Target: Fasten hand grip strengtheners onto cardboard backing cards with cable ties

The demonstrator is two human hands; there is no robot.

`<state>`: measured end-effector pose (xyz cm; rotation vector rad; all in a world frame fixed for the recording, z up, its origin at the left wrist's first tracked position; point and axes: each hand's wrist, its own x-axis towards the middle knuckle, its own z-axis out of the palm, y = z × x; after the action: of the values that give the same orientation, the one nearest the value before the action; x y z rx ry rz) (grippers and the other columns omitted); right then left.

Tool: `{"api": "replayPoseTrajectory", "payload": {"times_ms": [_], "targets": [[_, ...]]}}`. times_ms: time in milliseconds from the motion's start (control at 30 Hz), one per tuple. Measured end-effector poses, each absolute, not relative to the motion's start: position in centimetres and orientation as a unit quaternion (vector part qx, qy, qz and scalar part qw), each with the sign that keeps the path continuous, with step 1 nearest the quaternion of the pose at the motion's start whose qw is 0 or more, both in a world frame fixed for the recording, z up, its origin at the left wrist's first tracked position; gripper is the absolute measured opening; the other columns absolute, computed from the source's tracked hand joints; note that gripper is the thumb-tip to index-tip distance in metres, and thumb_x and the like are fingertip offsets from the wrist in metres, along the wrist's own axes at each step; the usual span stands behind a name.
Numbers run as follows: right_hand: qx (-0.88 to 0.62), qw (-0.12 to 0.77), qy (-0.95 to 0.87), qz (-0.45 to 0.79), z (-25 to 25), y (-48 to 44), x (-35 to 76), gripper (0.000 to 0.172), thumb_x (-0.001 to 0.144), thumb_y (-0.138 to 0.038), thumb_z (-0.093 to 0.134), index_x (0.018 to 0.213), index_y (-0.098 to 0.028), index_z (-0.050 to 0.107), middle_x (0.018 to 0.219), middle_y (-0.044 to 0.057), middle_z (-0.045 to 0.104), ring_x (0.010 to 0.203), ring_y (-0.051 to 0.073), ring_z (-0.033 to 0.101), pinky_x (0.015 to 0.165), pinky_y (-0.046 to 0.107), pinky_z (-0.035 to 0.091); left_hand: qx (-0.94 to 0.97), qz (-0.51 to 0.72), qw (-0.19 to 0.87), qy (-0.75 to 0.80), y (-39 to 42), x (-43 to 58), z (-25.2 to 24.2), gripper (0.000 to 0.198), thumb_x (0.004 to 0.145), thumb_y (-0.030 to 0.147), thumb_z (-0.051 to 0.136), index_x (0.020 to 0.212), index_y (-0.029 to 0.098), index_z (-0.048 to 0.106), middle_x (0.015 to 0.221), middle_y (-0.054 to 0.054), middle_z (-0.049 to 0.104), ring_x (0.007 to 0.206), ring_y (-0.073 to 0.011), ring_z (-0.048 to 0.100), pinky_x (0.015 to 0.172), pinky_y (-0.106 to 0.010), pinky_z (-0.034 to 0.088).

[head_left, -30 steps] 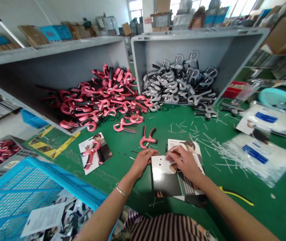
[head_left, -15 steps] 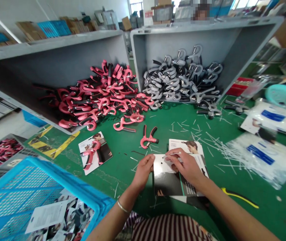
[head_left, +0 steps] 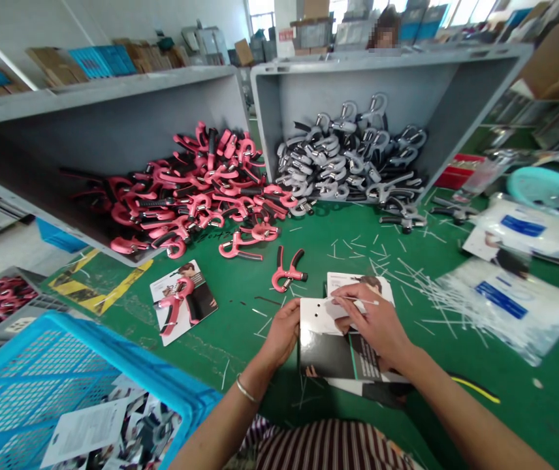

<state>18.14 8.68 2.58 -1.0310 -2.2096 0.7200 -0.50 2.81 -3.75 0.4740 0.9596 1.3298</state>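
My left hand point(head_left: 283, 331) pinches the left edge of a white-and-black packaging card point(head_left: 319, 339) lifted off a stack of printed cards point(head_left: 360, 282) on the green table. My right hand point(head_left: 375, 321) rests on the card's top right, fingers pinched on a thin white plastic tie point(head_left: 358, 300). A single pink hand gripper point(head_left: 287, 270) lies just beyond the card. A finished card with a pink hand gripper fastened on it point(head_left: 181, 303) lies to the left.
A heap of pink hand grippers point(head_left: 196, 189) spills from a tipped grey bin point(head_left: 88, 124); grey hand grippers point(head_left: 352, 163) fill a second bin. White ties point(head_left: 407, 274) litter the table. Plastic bags point(head_left: 505, 294) lie right, a blue crate point(head_left: 64, 385) near left, a person behind the bins.
My left hand slid down the card's left edge. My right hand shifted slightly right, and the white tie now points right over the card.
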Motion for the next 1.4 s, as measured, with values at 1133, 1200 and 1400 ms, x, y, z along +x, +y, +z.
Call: {"api": "replayPoseTrajectory", "payload": {"times_ms": [1133,1200,1400], "targets": [[-0.389,0.272,-0.583,0.659,3.9,10.1,21.3,0.031,0.08,-0.048,0.07,0.089,-0.019,0.06,0.073,-0.003,0.052,0.054,0.008,0.049,0.046,0.021,0.04,0.68,0.412,0.331,0.508,-0.6,-1.4,0.9,0.016,0.093,0.02,0.056,0.101,0.022,0.07,0.101,-0.005,0.064,0.098,-0.0174,0.06,0.09,-0.029,0.046],[-0.383,0.268,-0.587,0.66,3.9,10.0,21.2,0.032,0.08,-0.048,0.069,0.089,-0.019,0.06,0.071,-0.003,0.051,0.055,0.009,0.049,0.046,0.021,0.039,0.651,0.455,0.32,0.517,0.2,-0.4,0.9,0.015,0.092,0.02,0.058,0.098,0.021,0.071,0.103,-0.006,0.062,0.099,-0.0185,0.06,0.089,-0.03,0.047],[-0.371,0.284,-0.641,0.609,3.7,9.3,21.1,0.027,0.085,-0.046,0.066,0.09,-0.02,0.063,0.08,0.0,0.058,0.067,0.013,0.054,0.057,0.024,0.044,0.605,0.475,0.39,0.506,2.1,1.9,1.1,0.02,0.09,0.016,0.057,0.1,0.021,0.073,0.09,-0.004,0.067,0.083,-0.0174,0.06,0.077,-0.028,0.048]]}}
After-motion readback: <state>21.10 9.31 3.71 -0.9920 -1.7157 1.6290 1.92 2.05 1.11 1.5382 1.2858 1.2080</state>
